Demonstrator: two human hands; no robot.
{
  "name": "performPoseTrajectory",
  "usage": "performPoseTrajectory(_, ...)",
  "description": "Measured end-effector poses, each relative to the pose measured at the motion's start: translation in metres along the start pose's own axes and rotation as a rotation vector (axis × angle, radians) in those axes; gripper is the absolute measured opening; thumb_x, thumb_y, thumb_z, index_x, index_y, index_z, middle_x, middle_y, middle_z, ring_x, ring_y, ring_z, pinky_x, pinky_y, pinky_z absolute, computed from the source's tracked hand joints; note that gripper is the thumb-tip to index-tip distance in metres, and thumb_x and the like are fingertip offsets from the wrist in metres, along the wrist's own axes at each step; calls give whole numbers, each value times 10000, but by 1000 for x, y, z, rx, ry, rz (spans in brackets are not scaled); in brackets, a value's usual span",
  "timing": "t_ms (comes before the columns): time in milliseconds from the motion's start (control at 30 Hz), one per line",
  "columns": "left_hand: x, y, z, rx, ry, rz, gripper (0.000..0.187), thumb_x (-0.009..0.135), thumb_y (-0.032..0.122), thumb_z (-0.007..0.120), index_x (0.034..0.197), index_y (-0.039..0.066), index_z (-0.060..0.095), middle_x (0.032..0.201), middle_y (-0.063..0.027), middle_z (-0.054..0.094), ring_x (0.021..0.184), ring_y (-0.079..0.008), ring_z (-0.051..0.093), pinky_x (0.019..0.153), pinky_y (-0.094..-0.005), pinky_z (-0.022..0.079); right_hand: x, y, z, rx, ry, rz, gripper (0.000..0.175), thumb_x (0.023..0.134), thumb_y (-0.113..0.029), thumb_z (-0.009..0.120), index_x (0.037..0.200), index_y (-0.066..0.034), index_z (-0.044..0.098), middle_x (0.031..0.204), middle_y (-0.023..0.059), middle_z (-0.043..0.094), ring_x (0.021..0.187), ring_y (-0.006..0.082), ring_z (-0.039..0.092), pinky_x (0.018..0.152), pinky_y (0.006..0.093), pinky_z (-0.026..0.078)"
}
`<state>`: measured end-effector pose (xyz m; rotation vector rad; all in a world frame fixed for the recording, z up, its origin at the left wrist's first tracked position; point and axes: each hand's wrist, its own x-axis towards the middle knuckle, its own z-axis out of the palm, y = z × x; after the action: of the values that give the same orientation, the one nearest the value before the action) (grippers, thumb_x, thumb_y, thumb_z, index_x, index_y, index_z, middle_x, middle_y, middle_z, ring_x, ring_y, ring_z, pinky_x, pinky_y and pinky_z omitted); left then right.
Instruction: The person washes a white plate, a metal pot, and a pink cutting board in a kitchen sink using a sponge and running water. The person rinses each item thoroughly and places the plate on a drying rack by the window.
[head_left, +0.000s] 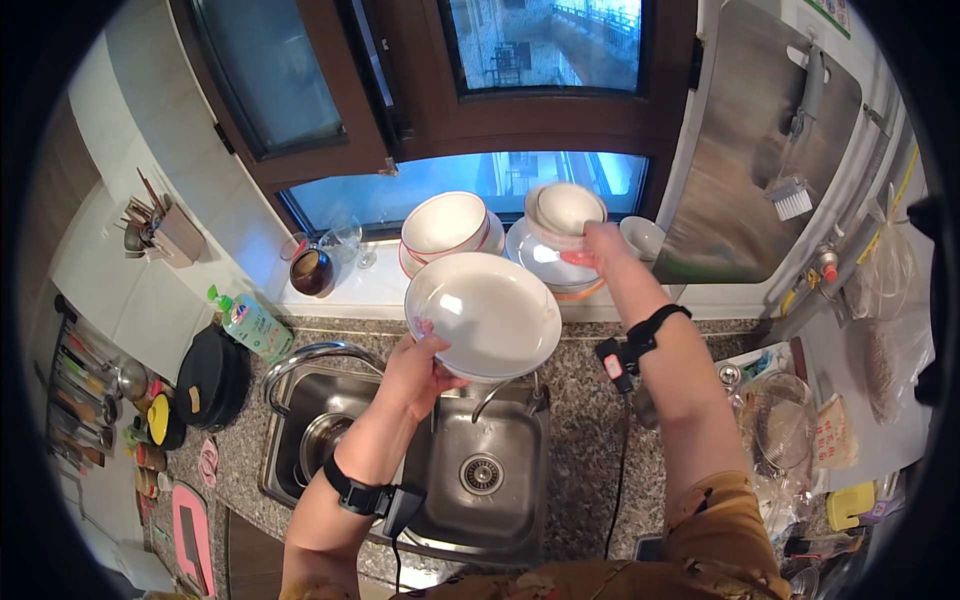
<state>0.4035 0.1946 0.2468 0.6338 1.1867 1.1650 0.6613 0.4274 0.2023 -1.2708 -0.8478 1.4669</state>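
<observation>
My left hand (424, 367) grips the near left rim of a large white shallow bowl (487, 315), tilted above the faucet and the double sink. At the windowsill my right hand (596, 247) is at the near right side of a small white bowl (571, 208), slightly blurred; whether its fingers grip the bowl I cannot tell. That bowl sits in a larger bowl (534, 217), above stacked plates (536, 259). Left of these, a white bowl with a red rim (445, 221) rests on other dishes. Another white bowl (641, 236) stands to the right of my right hand.
A steel double sink (480, 427) with a curved faucet (322, 352) lies below, a metal pot (322, 442) in its left basin. Wine glasses (345, 236) and a dark round pot (311, 271) stand left on the sill. A soap bottle (255, 326) is beside the sink.
</observation>
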Motion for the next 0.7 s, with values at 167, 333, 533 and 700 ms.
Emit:
performPoseTrajectory(167,29,-4,33,59,-2,22,344,871,128,473,1197,20,460,958,-123,626,719,-202,654,593,-349,582,-52,-68,0,88,-144,-32,398,898,-107,389,1193,157,432,1006,309,615,801,372,686,657,388,615)
performPoseTrajectory(333,99,-13,84,-176,-72,-88,417,874,97,488,1254,-21,364,1112,-186,522,975,-345,604,725,-465,589,-88,-96,-2,104,-209,-44,387,912,-130,384,1161,159,452,983,308,625,840,365,685,733,407,601)
performPoseTrajectory(533,161,-36,131,-258,0,-80,348,879,110,451,1167,-80,406,949,-218,583,722,-348,644,562,-411,596,-90,-87,-10,37,-205,-22,380,914,-140,401,1167,141,440,1018,300,618,847,359,683,744,407,597)
performPoseTrajectory(700,186,-48,140,-215,1,-55,359,888,111,448,1189,-81,413,1020,-239,585,752,-349,649,509,-382,579,-65,-70,-18,20,-167,17,383,926,-151,399,1189,125,436,1039,291,617,860,351,683,729,392,602)
